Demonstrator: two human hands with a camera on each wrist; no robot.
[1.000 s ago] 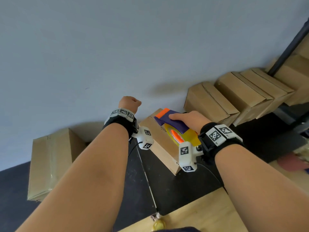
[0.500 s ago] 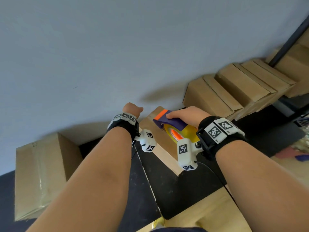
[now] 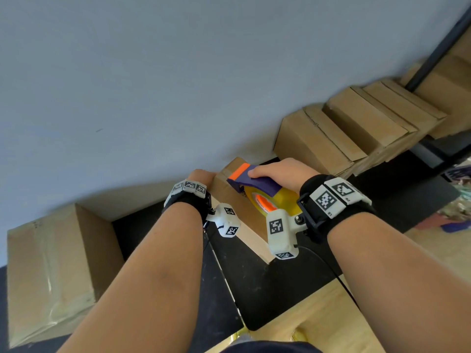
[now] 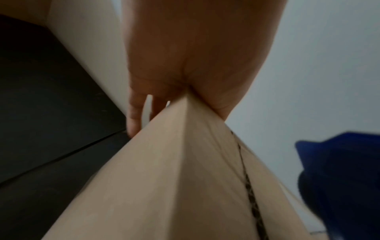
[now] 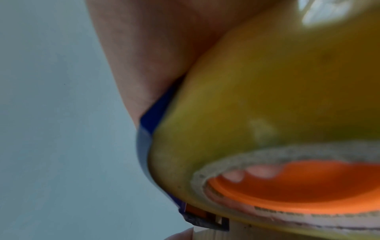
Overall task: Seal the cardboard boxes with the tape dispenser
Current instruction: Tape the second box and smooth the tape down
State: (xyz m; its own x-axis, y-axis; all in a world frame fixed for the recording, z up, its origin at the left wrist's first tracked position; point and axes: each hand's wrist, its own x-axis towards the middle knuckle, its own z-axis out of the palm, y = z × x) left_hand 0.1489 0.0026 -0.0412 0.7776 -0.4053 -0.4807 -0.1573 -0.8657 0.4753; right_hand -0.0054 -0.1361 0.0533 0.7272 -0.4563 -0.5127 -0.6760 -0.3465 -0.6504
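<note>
A small cardboard box [image 3: 238, 210] stands on the black floor mat against the grey wall. My left hand [image 3: 201, 177] grips its far left corner; in the left wrist view the palm [image 4: 185, 65] sits over the box [image 4: 174, 178] corner and the fingers [image 4: 133, 116] reach down its side. My right hand [image 3: 280, 171] grips a blue and orange tape dispenser [image 3: 251, 180] with a yellow tape roll [image 3: 280, 203], held on the box top near its far end. The right wrist view shows the roll [image 5: 267, 97] and its orange core [image 5: 308, 186] close up.
A larger box [image 3: 51, 263] with clear tape on it stands at the left by the wall. A row of several leaning boxes [image 3: 331, 138] runs along the wall at the right, past a black pole [image 3: 438, 47]. A wooden surface [image 3: 318, 327] lies near me.
The dispenser has slid a little toward the box's far end under my right hand. My left hand has come down against the box's far left corner. The view tilted.
</note>
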